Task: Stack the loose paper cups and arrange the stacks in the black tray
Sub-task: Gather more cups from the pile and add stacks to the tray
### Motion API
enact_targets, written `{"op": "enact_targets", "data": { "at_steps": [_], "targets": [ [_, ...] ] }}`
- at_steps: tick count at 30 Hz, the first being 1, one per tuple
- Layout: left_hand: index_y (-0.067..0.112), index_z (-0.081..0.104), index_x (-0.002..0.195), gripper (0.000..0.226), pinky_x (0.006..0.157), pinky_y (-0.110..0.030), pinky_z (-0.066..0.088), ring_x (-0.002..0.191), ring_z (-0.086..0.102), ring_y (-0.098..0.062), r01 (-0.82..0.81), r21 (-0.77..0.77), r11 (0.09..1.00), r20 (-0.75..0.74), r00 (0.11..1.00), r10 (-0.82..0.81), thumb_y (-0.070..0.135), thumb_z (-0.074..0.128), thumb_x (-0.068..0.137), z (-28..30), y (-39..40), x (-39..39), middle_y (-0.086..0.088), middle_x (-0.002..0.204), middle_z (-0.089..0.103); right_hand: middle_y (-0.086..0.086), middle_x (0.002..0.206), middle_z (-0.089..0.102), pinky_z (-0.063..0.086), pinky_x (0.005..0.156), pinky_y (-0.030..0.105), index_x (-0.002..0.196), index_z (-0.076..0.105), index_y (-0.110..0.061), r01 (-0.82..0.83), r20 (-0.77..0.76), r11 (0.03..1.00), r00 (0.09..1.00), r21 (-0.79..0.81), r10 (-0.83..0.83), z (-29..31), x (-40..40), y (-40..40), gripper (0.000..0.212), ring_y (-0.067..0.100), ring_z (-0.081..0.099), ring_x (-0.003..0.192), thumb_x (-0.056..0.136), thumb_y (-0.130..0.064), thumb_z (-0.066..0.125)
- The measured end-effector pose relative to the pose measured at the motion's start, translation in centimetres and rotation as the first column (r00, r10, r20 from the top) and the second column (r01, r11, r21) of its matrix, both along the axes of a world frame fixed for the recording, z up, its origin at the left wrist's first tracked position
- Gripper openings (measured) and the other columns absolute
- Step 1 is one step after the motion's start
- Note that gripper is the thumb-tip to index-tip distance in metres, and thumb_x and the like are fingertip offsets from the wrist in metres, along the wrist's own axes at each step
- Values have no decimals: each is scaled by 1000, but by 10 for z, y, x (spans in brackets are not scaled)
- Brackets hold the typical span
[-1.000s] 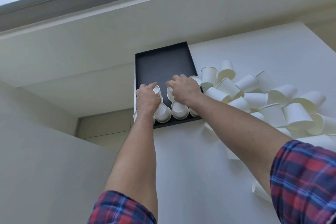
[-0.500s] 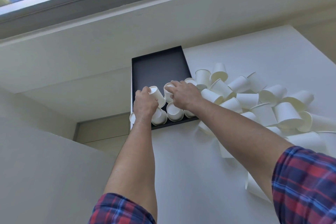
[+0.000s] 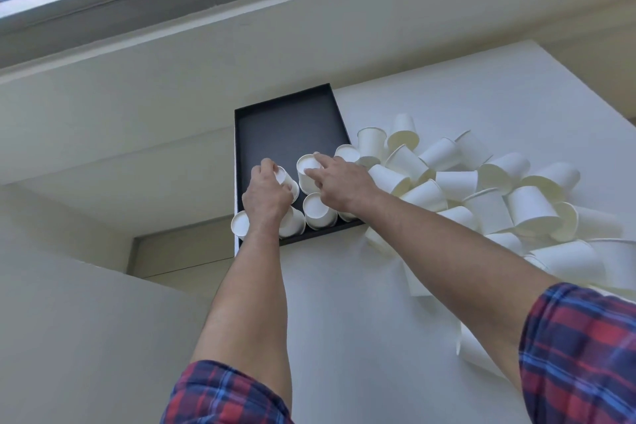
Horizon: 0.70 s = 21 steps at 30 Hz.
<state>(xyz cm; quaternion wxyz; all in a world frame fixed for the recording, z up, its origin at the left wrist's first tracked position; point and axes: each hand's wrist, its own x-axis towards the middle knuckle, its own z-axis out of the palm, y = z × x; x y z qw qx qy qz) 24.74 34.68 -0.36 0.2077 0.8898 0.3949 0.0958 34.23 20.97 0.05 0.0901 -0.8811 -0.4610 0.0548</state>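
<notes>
Early: few cups in black tray (image 3: pixel 289 127), big pile (image 3: pixel 481 189) left. Left hand (image 3: pixel 266 196) grips cup (image 3: pixel 287 179); right hand (image 3: pixel 340 182) open, fingers on cup (image 3: pixel 306 165).

Your one head camera looks forward and down along both arms, tilted, at the black tray (image 3: pixel 289 120) on the bench (image 3: pixel 344 303), from arm's reach.

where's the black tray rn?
Head view, centre: the black tray sits at the table's left edge, the loose cup pile on its right, both hands on cups in its near end.
</notes>
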Motion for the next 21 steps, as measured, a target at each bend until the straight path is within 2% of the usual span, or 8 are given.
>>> {"op": "enact_targets", "data": {
  "at_steps": [4, 7, 11, 14, 16, 21],
  "targets": [
    [21, 49, 121, 35, 83, -43, 51, 88, 56, -28, -16, -23, 1000, -3, 1000, 16, 25, 62, 88, 1, -2, -1, -2, 126, 48, 5, 162, 27, 36, 78, 36, 135, 51, -29, 0, 19, 1000, 1000, 22, 0, 3, -3, -2, 39, 28, 47, 124, 99, -18, 41],
    [19, 50, 122, 39, 81, -45, 53, 86, 59, -30, -27, 6, 1000, 10, 1000, 27, 30, 63, 87, 5, -7, -9, -4, 127, 45, 4, 156, 37, 44, 85, 40, 133, 54, -24, 20, 58, 995, 998, 102, -26, 7, -8, -10, 38, 28, 49, 120, 98, -15, 42],
    [11, 56, 118, 33, 78, -50, 52, 86, 60, -36, -26, 125, 992, 113, 994, 11, 22, 64, 87, 8, -26, -23, -11, 121, 50, 6, 120, 62, 47, 76, 43, 115, 67, -12, 25, 104, 963, 993, 268, -54, 9, -23, -37, 33, 31, 57, 96, 87, -4, 49],
    [9, 60, 117, 34, 77, -48, 50, 89, 60, -36, -52, 218, 975, 199, 980, 7, 20, 65, 86, 12, -55, -31, -12, 116, 55, 10, 93, 67, 46, 63, 41, 97, 73, -6, 32, 98, 891, 992, 453, -86, 9, -39, -65, 32, 35, 60, 79, 74, 7, 55],
    [9, 58, 122, 41, 76, -47, 49, 93, 60, -34, -98, 247, 964, 227, 973, 41, 20, 67, 83, 14, -78, -36, -12, 115, 55, 7, 90, 68, 44, 60, 38, 95, 74, -9, 72, 96, 861, 986, 504, -138, 9, -53, -87, 37, 33, 59, 74, 69, 10, 55],
    [11, 55, 126, 48, 82, -44, 44, 103, 56, -33, -221, 131, 966, 318, 933, 170, 14, 67, 79, 6, -145, -56, -11, 115, 53, 6, 92, 67, 49, 65, 39, 94, 74, -9, 166, 41, 823, 974, 543, -223, -8, -88, -155, 45, 34, 61, 77, 64, 16, 52]
  ]
}}
